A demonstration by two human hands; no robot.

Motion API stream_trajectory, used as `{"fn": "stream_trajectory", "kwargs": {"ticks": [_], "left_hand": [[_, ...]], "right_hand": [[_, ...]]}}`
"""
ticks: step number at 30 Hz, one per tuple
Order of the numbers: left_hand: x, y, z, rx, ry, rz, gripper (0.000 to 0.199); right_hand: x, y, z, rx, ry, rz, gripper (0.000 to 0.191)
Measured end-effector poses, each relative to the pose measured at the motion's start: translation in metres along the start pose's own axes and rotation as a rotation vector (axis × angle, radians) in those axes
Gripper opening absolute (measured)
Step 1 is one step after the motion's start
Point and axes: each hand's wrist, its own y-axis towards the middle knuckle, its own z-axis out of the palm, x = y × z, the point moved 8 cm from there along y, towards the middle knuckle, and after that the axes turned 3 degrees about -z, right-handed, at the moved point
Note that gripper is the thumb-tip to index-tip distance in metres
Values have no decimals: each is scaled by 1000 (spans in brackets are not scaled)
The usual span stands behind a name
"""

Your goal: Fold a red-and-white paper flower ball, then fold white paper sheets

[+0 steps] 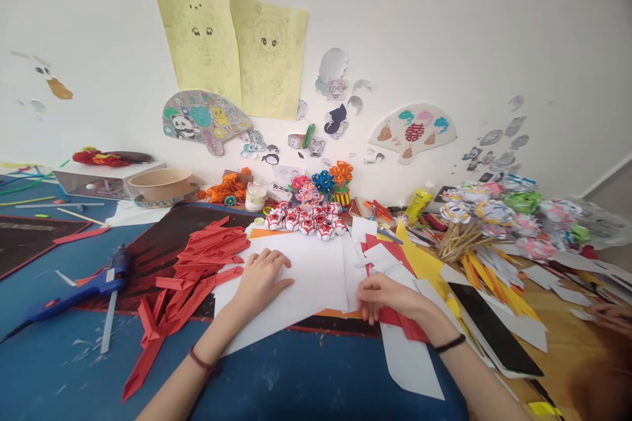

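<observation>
My left hand (264, 281) lies with fingers apart on a white sheet of paper (316, 276), holding nothing. To its left is a pile of folded red paper strips (210, 250). My right hand (378, 299) is at the sheet's right edge, its fingers curled, beside red paper (412, 329) and white paper pieces (412, 365). Whether anything is between its fingers is too small to tell. Behind the sheet sits a cluster of red and white paper flowers (307, 222).
A blue glue gun (101, 283) lies at the left. On the right are a phone (494, 329), yellow paper (419, 256) and a bunch of paper flowers on sticks (454, 240). A person's hand (612, 317) shows at the far right. Pots and bottles line the wall.
</observation>
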Motion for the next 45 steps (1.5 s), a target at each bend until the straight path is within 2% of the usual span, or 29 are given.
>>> {"fn": "stream_trajectory", "kwargs": {"ticks": [3,7,11,13,16,18,22,25,27,31,34,37,39,41,45], "left_hand": [[-7,3,6,48,25,45,40],[-12,5,9,92,26,76,46],[-17,3,2,118,14,96,37],[-20,0,-5,126,3,108,26],[-27,-9,-19,146,-29,133,17],[-32,-15,-33,164,-94,151,16],[-36,-20,-69,125,-280,149,19],[-35,-22,-95,102,-475,144,23],[-29,-22,-110,58,-607,79,26],[-11,-26,-129,-28,-882,-150,29],[0,-32,-124,-62,-1098,-307,32],[9,-38,-101,-84,-1265,-414,35],[15,-45,-83,-110,-1329,-449,33],[16,-51,-63,-49,-1369,-433,30],[0,-58,-33,243,-1347,-339,25]], "right_hand": [[12,-8,-5,-115,21,-137,38],[14,-15,-6,-231,-1,-261,36],[15,-19,-7,-341,-81,-384,25],[20,-22,-7,-413,-206,-459,33],[27,-26,2,-461,-459,-543,62],[29,-26,10,-453,-562,-552,73],[34,-24,19,-481,-554,-540,77],[43,-21,19,-504,-471,-587,83],[53,-20,19,-507,-422,-647,79],[80,-21,18,-479,-356,-715,45],[101,-20,19,-397,-251,-719,32],[119,-20,13,-379,-132,-677,33],[128,-18,7,-372,-151,-616,37],[135,-15,0,-331,-229,-554,42],[130,-1,-9,-120,-456,-452,53]]}}
